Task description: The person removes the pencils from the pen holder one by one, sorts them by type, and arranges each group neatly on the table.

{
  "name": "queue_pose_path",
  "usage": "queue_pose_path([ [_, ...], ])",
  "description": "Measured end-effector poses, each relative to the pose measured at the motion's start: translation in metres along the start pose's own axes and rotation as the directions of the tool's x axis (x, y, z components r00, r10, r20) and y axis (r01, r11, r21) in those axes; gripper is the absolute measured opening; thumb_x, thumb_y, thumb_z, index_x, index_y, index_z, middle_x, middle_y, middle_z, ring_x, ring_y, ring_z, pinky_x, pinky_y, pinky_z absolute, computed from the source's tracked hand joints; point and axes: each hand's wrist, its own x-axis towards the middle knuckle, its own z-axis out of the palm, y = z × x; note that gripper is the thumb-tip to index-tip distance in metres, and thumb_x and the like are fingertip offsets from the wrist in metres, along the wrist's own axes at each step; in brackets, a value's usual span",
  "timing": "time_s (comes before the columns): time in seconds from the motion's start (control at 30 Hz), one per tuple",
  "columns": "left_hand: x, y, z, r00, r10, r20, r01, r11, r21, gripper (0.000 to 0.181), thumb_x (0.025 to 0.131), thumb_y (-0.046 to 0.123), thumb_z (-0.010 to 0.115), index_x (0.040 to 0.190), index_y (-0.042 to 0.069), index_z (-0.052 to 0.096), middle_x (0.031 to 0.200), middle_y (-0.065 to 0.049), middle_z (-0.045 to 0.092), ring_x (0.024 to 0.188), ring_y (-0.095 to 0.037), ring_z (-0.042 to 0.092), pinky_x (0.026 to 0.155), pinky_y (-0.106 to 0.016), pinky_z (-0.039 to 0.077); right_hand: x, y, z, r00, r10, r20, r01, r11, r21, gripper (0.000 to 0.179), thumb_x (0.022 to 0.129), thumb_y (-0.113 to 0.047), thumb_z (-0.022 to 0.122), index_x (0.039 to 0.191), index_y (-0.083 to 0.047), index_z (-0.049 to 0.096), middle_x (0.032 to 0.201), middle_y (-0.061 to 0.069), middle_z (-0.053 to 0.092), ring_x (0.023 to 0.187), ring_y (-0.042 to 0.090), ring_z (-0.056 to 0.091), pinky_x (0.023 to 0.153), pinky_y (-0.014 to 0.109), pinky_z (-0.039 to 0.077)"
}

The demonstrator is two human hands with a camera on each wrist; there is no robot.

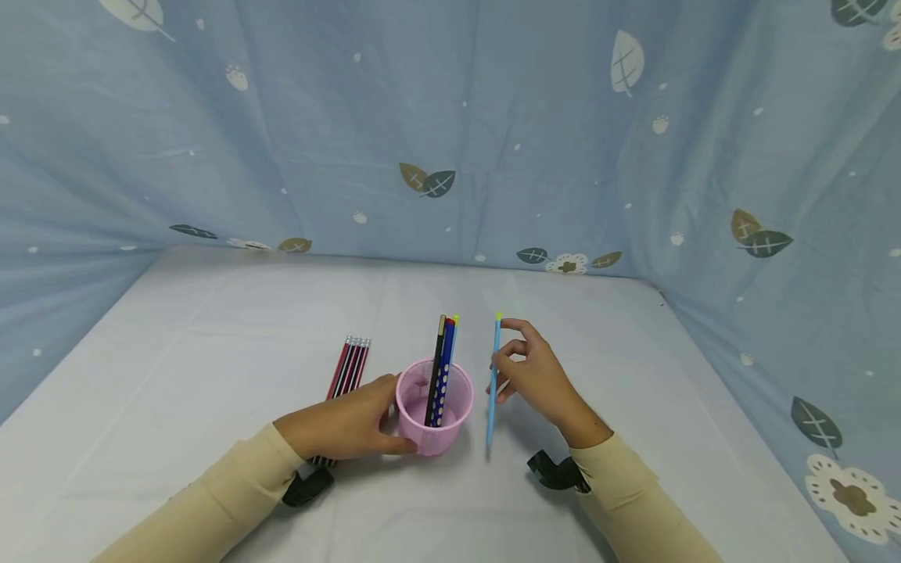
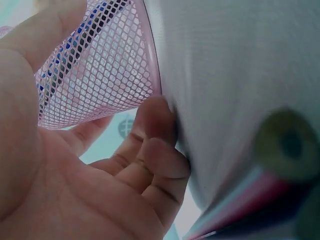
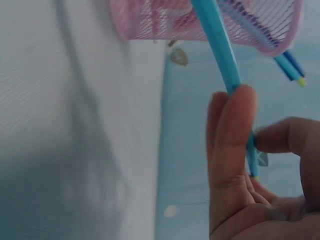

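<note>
A pink mesh pencil cup (image 1: 435, 446) stands upright with several pencils (image 1: 442, 367) leaning in it: black, dark blue with white dots, and light blue. My left hand (image 1: 352, 422) holds the cup from its left side, thumb in front and fingers behind; in the left wrist view the mesh wall (image 2: 110, 65) lies between them. To the right of the cup, my right hand (image 1: 538, 375) pinches a light blue pencil (image 1: 493, 391) with a yellow-green top end. That pencil is nearly upright, outside the cup, its lower end close over the white table. The right wrist view shows fingertips and thumb on its shaft (image 3: 217, 42).
A row of several red-and-black striped pencils (image 1: 349, 366) lies left of the cup, partly hidden under my left hand. The white-covered table (image 1: 246, 313) meets a blue leaf-print curtain (image 1: 450, 117) at the back and sides. Each wrist carries a black strap mount (image 1: 552, 471).
</note>
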Motion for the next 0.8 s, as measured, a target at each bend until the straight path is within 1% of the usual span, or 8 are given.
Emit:
queue_pose_path([
  [0.1, 0.002, 0.001, 0.001, 0.999, 0.013, 0.029, -0.012, 0.999, -0.034, 0.086, 0.084, 0.035, 0.081, 0.152, 0.017, 0.033, 0.142, -0.001, 0.052, 0.129, -0.017, 0.051, 0.112, -0.046, 0.04, 0.002, 0.005, 0.001, 0.999, 0.032, 0.029, -0.031, 0.999, -0.032, 0.061, 0.097, -0.006, 0.057, 0.152, -0.014, 0.03, 0.099, 0.025, 0.061, 0.062, 0.023, 0.069, 0.058, 0.041, 0.06],
  [0.17, 0.003, 0.003, 0.001, 0.999, 0.005, 0.047, -0.003, 0.999, -0.044, 0.086, 0.085, 0.033, 0.081, 0.154, 0.019, 0.031, 0.141, 0.003, 0.053, 0.123, -0.015, 0.053, 0.109, -0.041, 0.043, 0.002, 0.008, 0.002, 0.998, 0.043, 0.04, -0.041, 0.998, -0.047, 0.063, 0.097, -0.006, 0.057, 0.153, -0.015, 0.029, 0.098, 0.024, 0.062, 0.062, 0.022, 0.068, 0.058, 0.042, 0.06],
  [0.23, 0.002, 0.004, 0.001, 0.999, -0.002, 0.054, 0.004, 1.0, -0.028, 0.087, 0.085, 0.035, 0.08, 0.154, 0.02, 0.029, 0.134, 0.004, 0.056, 0.112, -0.013, 0.055, 0.102, -0.035, 0.046, 0.003, 0.01, 0.002, 0.998, 0.048, 0.049, -0.045, 0.997, -0.065, 0.064, 0.097, -0.006, 0.057, 0.153, -0.015, 0.029, 0.096, 0.022, 0.062, 0.061, 0.023, 0.068, 0.057, 0.042, 0.06],
  [0.37, 0.002, 0.003, 0.0, 0.998, -0.009, 0.06, 0.009, 1.0, -0.009, 0.088, 0.085, 0.038, 0.079, 0.154, 0.02, 0.027, 0.126, 0.003, 0.06, 0.1, -0.01, 0.057, 0.091, -0.029, 0.049, 0.005, 0.016, 0.004, 0.996, 0.08, 0.046, -0.074, 0.991, -0.111, 0.066, 0.096, -0.005, 0.058, 0.153, -0.019, 0.029, 0.096, 0.02, 0.063, 0.059, 0.024, 0.069, 0.056, 0.041, 0.059],
  [0.47, 0.001, 0.003, 0.0, 0.998, -0.001, 0.06, 0.002, 1.0, -0.011, 0.088, 0.085, 0.04, 0.079, 0.153, 0.019, 0.028, 0.123, 0.001, 0.062, 0.098, -0.011, 0.058, 0.088, -0.028, 0.05, 0.007, 0.02, 0.005, 0.992, 0.124, 0.038, -0.117, 0.982, -0.149, 0.069, 0.095, -0.004, 0.059, 0.154, -0.021, 0.028, 0.097, 0.017, 0.065, 0.06, 0.023, 0.069, 0.055, 0.04, 0.059],
  [0.6, 0.001, 0.003, 0.002, 0.999, -0.001, 0.048, 0.001, 1.0, -0.003, 0.084, 0.084, 0.039, 0.08, 0.15, 0.02, 0.032, 0.111, 0.003, 0.062, 0.092, -0.013, 0.057, 0.082, -0.026, 0.048, 0.01, 0.026, 0.006, 0.986, 0.163, 0.035, -0.154, 0.968, -0.198, 0.072, 0.093, -0.004, 0.062, 0.154, -0.023, 0.028, 0.098, 0.014, 0.066, 0.059, 0.023, 0.068, 0.054, 0.037, 0.058],
  [0.7, 0.001, 0.002, 0.003, 0.999, 0.0, 0.035, -0.001, 1.0, 0.014, 0.08, 0.083, 0.039, 0.081, 0.146, 0.02, 0.036, 0.097, 0.003, 0.06, 0.086, -0.012, 0.055, 0.076, -0.024, 0.047, 0.01, 0.028, 0.006, 0.986, 0.165, 0.025, -0.154, 0.959, -0.238, 0.071, 0.092, -0.004, 0.065, 0.152, -0.024, 0.033, 0.096, 0.012, 0.065, 0.057, 0.022, 0.067, 0.053, 0.036, 0.057],
  [0.8, 0.001, 0.001, 0.003, 1.0, -0.003, 0.028, 0.002, 1.0, 0.018, 0.079, 0.082, 0.038, 0.082, 0.145, 0.021, 0.037, 0.087, 0.003, 0.056, 0.081, -0.011, 0.052, 0.071, -0.024, 0.045, 0.009, 0.029, 0.007, 0.989, 0.15, 0.013, -0.14, 0.949, -0.281, 0.066, 0.091, -0.005, 0.069, 0.149, -0.022, 0.04, 0.095, 0.011, 0.064, 0.055, 0.021, 0.065, 0.051, 0.035, 0.057],
])
